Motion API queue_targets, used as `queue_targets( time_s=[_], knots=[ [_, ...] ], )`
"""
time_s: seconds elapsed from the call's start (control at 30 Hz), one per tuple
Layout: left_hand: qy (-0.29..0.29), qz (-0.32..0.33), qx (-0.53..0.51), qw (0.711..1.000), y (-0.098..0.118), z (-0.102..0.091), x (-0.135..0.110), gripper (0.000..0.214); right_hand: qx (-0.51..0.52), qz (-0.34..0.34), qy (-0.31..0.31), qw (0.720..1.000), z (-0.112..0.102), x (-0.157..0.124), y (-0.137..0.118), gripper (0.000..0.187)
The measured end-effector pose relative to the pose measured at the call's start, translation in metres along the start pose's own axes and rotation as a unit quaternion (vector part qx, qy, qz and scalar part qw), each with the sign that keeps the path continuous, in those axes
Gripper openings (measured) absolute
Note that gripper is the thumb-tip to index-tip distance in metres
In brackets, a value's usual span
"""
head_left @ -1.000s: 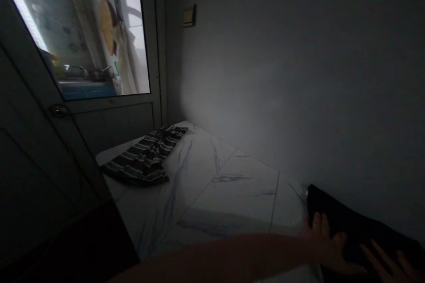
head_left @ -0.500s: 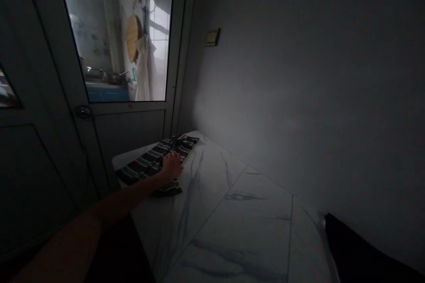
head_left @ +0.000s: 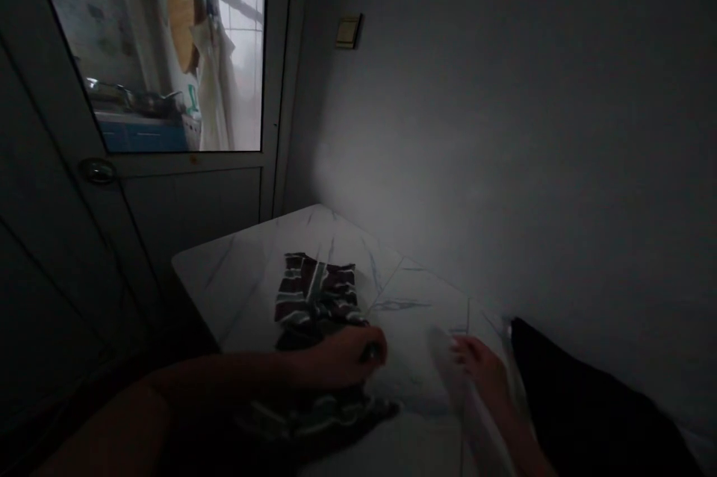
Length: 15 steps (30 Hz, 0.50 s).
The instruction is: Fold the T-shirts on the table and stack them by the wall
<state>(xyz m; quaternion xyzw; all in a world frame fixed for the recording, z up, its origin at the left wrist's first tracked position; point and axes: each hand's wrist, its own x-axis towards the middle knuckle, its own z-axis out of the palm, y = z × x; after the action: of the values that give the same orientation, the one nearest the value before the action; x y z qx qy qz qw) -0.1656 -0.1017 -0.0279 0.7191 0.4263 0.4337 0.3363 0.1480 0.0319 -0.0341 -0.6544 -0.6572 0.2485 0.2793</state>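
Observation:
A dark striped garment point(head_left: 317, 287) lies across the marble-patterned table point(head_left: 240, 268), its far end flat and its near part bunched. My left hand point(head_left: 358, 354) is closed over its middle, fingers curled round dark fabric. At the right, my right hand point(head_left: 485, 369) is closed on a pale, translucent, sheet-like thing point(head_left: 448, 361) that trails down along the forearm. Motion blur and dim light hide its kind. The garment's near end, below the left arm, is blurred and dark.
A grey wall point(head_left: 476, 148) borders the table's far right side. Behind the left end stands a door point(head_left: 190, 189) with a glass pane and a round knob point(head_left: 98, 171). Something black point(head_left: 582, 395) lies at the right edge. A light switch point(head_left: 348, 31) is on the wall.
My left hand has pulled the garment nearer and to the right, off the table's far left corner. My right hand has come into view with the pale sheet. The view has shifted.

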Motion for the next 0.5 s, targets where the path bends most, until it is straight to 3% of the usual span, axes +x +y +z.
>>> queue_targets(
  time_s=[0.07, 0.1, 0.17, 0.23, 0.3, 0.37, 0.43, 0.5],
  knots=[
    [-0.108, 0.061, -0.004, 0.992, 0.018, 0.038, -0.011, 0.02, 0.137, 0.102, -0.161, 0.972, 0.056, -0.013, -0.039, 0.051],
    [-0.151, 0.086, -0.002, 0.985, 0.024, 0.054, -0.015, 0.021, 0.18, 0.128, -0.199, 0.955, 0.078, -0.019, -0.055, 0.054],
    [-0.202, 0.122, 0.013, 0.972, 0.032, 0.076, -0.022, 0.024, 0.24, 0.093, -0.234, 0.938, 0.111, -0.026, -0.08, 0.053],
    [-0.232, 0.147, 0.024, 0.961, 0.039, 0.083, -0.022, 0.024, 0.261, 0.048, -0.229, 0.937, 0.126, -0.028, -0.094, 0.048],
    [-0.262, 0.168, 0.023, 0.95, 0.047, 0.074, -0.014, 0.023, 0.275, 0.025, -0.2, 0.94, 0.126, -0.027, -0.101, 0.04],
    [-0.252, 0.173, 0.021, 0.952, 0.055, 0.055, 0.0, 0.019, 0.297, 0.011, -0.166, 0.94, 0.113, -0.024, -0.107, 0.032],
    [-0.169, 0.161, 0.019, 0.972, 0.063, 0.029, 0.02, 0.017, 0.331, 0.001, -0.138, 0.934, 0.089, -0.022, -0.114, 0.025],
    [-0.024, 0.144, 0.013, 0.989, 0.07, 0.003, 0.044, 0.017, 0.38, 0.001, -0.119, 0.917, 0.059, -0.02, -0.121, 0.023]
  ],
)
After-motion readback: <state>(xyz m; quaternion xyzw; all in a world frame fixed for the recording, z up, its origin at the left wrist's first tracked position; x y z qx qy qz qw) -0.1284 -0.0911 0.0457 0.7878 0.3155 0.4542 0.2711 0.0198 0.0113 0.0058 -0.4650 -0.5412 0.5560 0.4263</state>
